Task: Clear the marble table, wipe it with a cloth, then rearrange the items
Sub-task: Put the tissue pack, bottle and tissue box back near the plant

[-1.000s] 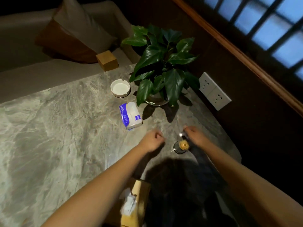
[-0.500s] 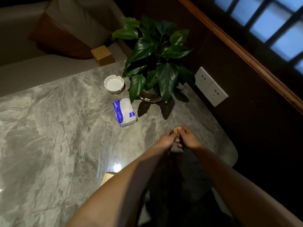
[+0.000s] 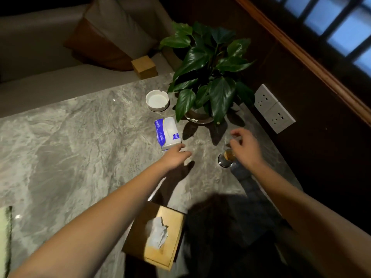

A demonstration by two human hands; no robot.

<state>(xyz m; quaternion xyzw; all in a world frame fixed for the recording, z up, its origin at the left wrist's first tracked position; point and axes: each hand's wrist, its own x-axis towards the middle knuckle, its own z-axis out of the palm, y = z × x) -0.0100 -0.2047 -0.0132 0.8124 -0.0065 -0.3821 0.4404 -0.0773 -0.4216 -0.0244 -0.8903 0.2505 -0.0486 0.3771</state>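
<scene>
Two bare forearms reach forward over a grey veined marble table (image 3: 66, 149) in dim light. The left hand (image 3: 176, 155) is stretched out low and palm down, its fingers fairly straight and gripping nothing. A blue-and-white tissue pack (image 3: 167, 133) lies just beyond its fingertips, so close that contact cannot be judged. Farther ahead of that hand stands a white ashtray (image 3: 157, 100), and a leafy potted plant (image 3: 208, 77) stands just right of the ashtray. The right hand (image 3: 244, 149) is held over the table with its fingers loosely curled and slightly blurred, with nothing in its grasp. A small glass (image 3: 225, 158) with something amber in it stands just beside the thumb side of this hand, partly covered by the hand. Back along the left forearm, toward the person, a wooden tissue box (image 3: 158, 233) has a white tissue poking out of its top.
</scene>
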